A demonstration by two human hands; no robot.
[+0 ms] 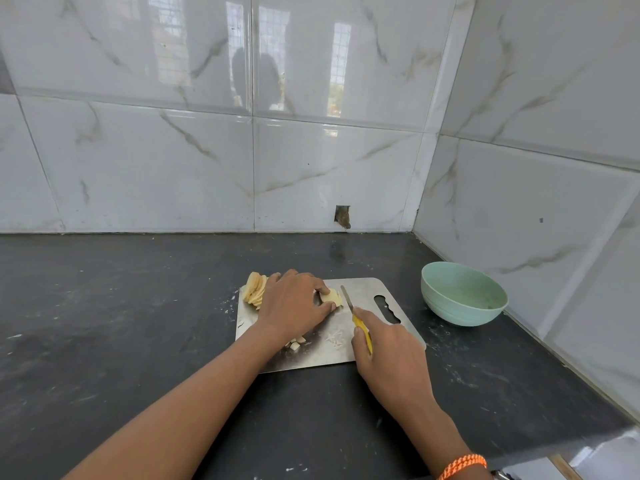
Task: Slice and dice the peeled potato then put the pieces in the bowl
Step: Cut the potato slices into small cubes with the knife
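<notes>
1. Dark stone countertop (138,306), bounded by marble-look wall tiles (311,168).
2. Steel cutting board (332,344) flat on countertop.
3. Pale green bowl (462,294) right of board, apart from it.
4. Left hand (294,306) on board, fingers and thumb pinching small stack of potato slices (331,296).
5. Right hand (388,351) curled round yellow-handled knife (355,317), blade just beside pinched stack.
6. Fan of potato slices (254,289) at board's far left corner.
7. Diced potato pieces (296,344) on board beneath left wrist.
8. Orange wristband (462,465) on right wrist.

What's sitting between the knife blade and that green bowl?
Only bare metal cutting board with its handle cutout, then dark counter. The head view shows nothing else between the knife and the bowl.
</notes>
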